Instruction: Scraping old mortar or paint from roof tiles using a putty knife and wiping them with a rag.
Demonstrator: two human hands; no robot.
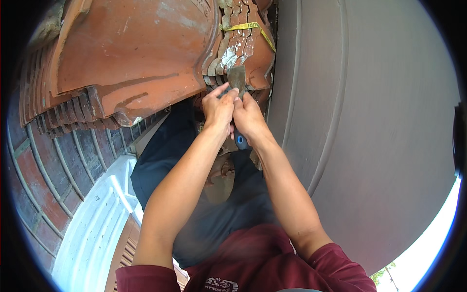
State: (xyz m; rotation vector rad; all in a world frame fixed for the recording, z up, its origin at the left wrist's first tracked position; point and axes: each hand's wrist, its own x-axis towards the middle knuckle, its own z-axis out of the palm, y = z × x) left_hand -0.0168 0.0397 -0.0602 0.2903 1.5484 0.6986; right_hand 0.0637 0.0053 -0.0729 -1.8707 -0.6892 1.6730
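A scraper [237, 80] with a broad metal blade and a dark handle with a blue end points away from me. My right hand [249, 118] is closed around its handle. My left hand [218, 110] grips it from the other side, thumb close to the blade and index finger reaching toward the tiles. The blade's tip meets the edges of a stack of orange roof tiles [258, 58], just below a white smear [228, 58]. A yellow strap [243, 27] crosses the stack higher up. Part of the handle is hidden by my fingers.
More orange roof tiles [141, 44] are stacked at the left, with chipped front edges. A grey wall [384, 121] rises close on my right. Below left are a brick wall [44, 165] and a white ribbed sheet [92, 243]. My dark-trousered legs are beneath my arms.
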